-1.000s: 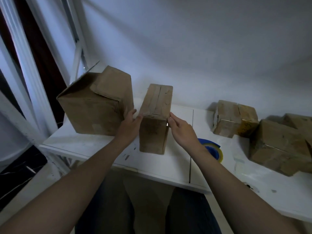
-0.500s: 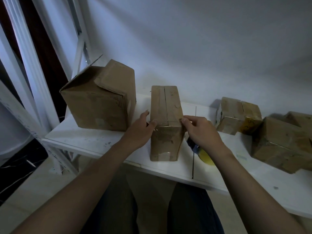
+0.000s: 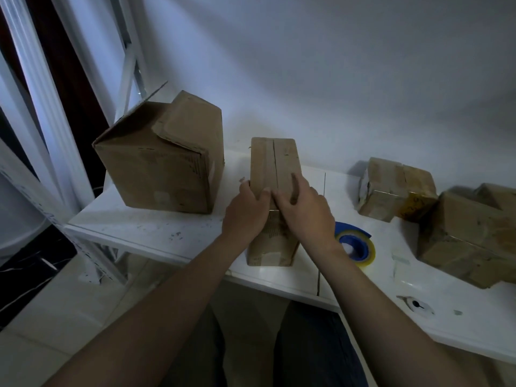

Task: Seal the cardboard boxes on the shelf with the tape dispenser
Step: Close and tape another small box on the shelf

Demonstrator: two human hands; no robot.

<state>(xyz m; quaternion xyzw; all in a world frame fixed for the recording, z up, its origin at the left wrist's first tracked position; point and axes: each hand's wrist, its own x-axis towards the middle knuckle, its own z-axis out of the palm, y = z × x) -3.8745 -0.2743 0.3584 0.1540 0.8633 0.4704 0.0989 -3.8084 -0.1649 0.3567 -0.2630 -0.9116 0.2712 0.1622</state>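
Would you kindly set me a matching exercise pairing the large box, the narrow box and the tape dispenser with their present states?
Things:
1. large box
2. narrow box
3. tape dispenser

States:
A. under the left hand and right hand
B. lying untouched on the shelf
C. one top flap standing up

Pairs: 1-C; 2-A; 3-B.

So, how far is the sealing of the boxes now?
Done, it seems: the small boxes on the right look closed. In hand: the left hand grips the narrow box while the right hand presses its top flaps; whether the seam is taped, I cannot tell. Left: the tape dispenser lies untouched on the shelf, and the large box has open flaps.
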